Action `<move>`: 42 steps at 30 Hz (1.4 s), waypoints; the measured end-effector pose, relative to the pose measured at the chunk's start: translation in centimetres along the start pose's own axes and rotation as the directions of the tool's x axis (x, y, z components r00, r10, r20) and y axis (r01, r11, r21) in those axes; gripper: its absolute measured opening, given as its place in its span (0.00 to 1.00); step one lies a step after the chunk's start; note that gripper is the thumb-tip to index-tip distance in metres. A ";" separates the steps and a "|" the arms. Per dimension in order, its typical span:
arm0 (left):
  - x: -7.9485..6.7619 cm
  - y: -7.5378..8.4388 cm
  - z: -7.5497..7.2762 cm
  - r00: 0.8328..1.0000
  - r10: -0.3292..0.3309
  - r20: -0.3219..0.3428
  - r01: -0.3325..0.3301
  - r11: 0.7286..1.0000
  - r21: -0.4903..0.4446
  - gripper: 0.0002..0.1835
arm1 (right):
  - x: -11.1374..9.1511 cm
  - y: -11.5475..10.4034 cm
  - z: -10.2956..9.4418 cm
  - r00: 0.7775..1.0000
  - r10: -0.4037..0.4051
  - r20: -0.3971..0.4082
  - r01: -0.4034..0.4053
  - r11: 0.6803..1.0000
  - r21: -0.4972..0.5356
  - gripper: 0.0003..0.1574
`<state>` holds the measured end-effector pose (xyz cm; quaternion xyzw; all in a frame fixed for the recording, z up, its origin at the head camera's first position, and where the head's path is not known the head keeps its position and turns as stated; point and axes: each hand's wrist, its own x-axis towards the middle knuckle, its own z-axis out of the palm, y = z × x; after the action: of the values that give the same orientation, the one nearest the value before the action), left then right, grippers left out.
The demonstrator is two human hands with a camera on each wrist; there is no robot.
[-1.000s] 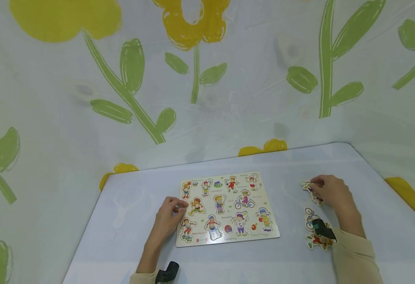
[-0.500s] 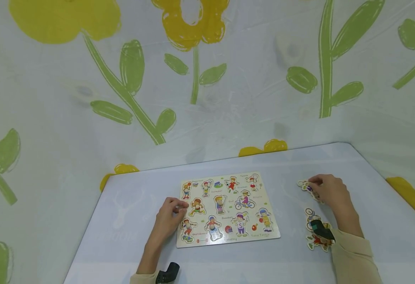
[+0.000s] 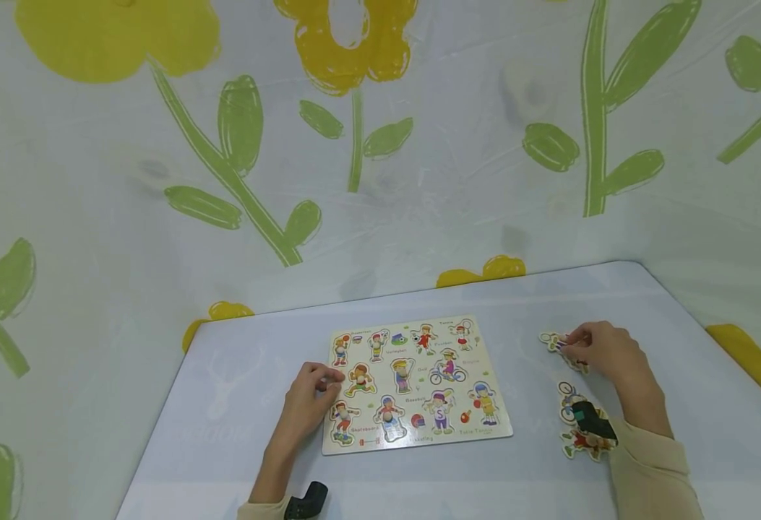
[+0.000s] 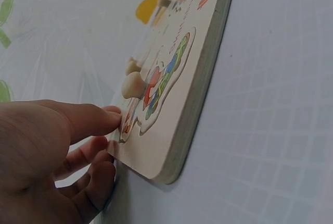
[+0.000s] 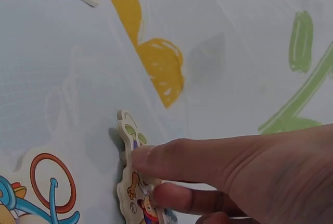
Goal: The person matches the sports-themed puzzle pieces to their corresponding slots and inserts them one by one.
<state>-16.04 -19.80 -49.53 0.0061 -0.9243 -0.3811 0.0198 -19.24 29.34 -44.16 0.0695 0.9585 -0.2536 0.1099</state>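
A wooden peg puzzle board [image 3: 380, 444] printed with sports figures lies mid-table. My left hand [image 3: 311, 397] is at its left edge; in the left wrist view the thumb [image 4: 93, 120] overlaps the top face and curled fingers lie against the corner, beside a skateboarder piece [image 4: 161, 83] with a round knob. My right hand [image 3: 604, 350] pinches a wooden puzzle piece [image 3: 552, 339] to the right of the board. In the right wrist view this piece [image 5: 125, 182] stands tilted on its edge under the thumb [image 5: 166, 159], its far side hidden.
A bicycle piece [image 3: 569, 401] and a red-and-green piece [image 3: 575, 440] lie below the right hand, partly covered by the black wrist camera [image 3: 593, 420]. The white table [image 3: 237, 433] meets a flower-print cloth backdrop [image 3: 419, 217].
My right hand stays at about the same spot while the pinched piece slides and turns left beneath its fingers. The left hand and board keep their places.
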 end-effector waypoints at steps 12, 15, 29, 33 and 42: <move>-0.1 0.3 -0.1 1.000 -0.005 0.003 0.005 1.000 -0.008 0.06 | 0.1 -1.2 0.8 0.972 -0.219 0.082 0.220 0.975 0.002 0.09; -0.1 0.4 -0.1 1.000 -0.005 0.003 0.005 1.000 -0.011 0.06 | 0.2 -1.5 1.2 0.962 -0.248 0.115 0.247 0.969 0.022 0.08; -0.1 0.1 0.0 1.000 0.003 0.001 -0.003 1.000 -0.010 0.06 | 0.1 -1.6 1.6 0.968 -0.229 0.101 0.228 0.974 0.018 0.09; -0.1 0.1 0.0 1.000 -0.003 0.001 0.003 1.000 -0.006 0.06 | 0.1 -1.8 1.7 0.963 -0.248 0.104 0.246 0.969 0.024 0.08; -0.1 0.0 0.0 1.000 -0.005 -0.002 0.005 1.000 -0.006 0.06 | -0.1 -3.8 2.3 0.946 -0.310 0.097 0.311 0.950 0.007 0.06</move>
<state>-15.91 -19.77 -49.53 0.0090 -0.9231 -0.3840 0.0199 -19.44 24.95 -44.27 -0.0951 0.9521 -0.2670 0.1151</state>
